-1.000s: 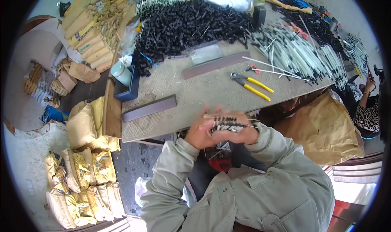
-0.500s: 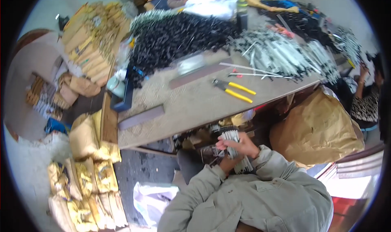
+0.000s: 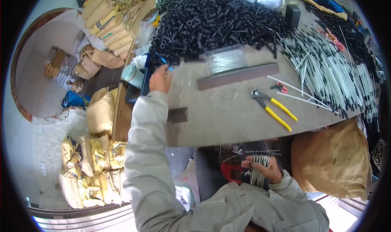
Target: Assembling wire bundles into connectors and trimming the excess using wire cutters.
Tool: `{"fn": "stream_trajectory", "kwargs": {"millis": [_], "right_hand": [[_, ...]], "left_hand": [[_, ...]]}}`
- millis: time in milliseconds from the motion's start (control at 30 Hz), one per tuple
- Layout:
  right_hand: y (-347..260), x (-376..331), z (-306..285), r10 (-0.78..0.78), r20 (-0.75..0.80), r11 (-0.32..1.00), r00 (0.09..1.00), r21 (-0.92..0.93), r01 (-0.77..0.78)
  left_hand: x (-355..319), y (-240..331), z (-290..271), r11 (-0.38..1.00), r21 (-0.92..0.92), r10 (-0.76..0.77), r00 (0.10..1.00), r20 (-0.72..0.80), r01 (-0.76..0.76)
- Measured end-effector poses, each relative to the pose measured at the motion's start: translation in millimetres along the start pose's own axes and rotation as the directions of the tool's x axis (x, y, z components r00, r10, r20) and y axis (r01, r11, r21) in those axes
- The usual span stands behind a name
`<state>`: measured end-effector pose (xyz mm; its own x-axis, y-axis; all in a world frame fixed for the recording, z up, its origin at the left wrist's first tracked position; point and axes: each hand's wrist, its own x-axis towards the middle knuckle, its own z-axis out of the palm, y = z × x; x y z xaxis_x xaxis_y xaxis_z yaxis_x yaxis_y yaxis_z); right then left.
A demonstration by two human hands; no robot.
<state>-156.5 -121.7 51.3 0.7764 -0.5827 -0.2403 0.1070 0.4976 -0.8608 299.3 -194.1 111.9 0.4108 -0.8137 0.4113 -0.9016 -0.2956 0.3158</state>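
At the tabletop's [image 3: 220, 114] left edge, our left hand [image 3: 160, 80] is beside a blue strip [image 3: 163, 60]; we cannot tell whether its fingers grip it. Black parts [image 3: 220, 22] heap toward the far edge. Below the front edge, a gathered bundle of white rods [image 3: 256, 176] sits grasped in our right hand [image 3: 270, 170]. Loose rods [image 3: 321, 69] near the right edge lie ungathered.

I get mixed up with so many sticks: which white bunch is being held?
The small bundle in the right hand, in front of the table. The big pile on the table's right side has no hand touching it.
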Motion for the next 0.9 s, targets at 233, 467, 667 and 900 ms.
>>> {"fn": "stream_trajectory", "kwargs": {"millis": [233, 467, 667, 900], "right_hand": [[-2.6, 15.6, -10.6, -0.004, 0.033, 1.0, 0.999, -0.015, 0.005], [1.3, 5.8, -6.4, -0.045, 0.045, 0.998, 0.998, -0.034, 0.046], [5.9, -7.6, -1.5, -0.143, 0.05, 0.99, 0.988, 0.022, 0.142], [17.9, -28.2, -1.0, -0.266, 0.14, 0.95, 0.954, -0.131, 0.284]], "left_hand": [[59.8, -11.2, 36.6, 0.925, 0.377, -0.085, 0.991, 0.102, 0.041], [51.2, 26.4, -14.7, 0.882, -0.47, -0.064, 0.997, -0.03, 0.043], [-132.1, 126.7, -64.7, 0.444, -0.811, 0.016, 0.902, 0.431, 0.38], [-264.0, 175.8, -15.0, -0.201, -0.713, 0.058, 0.735, 0.676, 0.672]]}}
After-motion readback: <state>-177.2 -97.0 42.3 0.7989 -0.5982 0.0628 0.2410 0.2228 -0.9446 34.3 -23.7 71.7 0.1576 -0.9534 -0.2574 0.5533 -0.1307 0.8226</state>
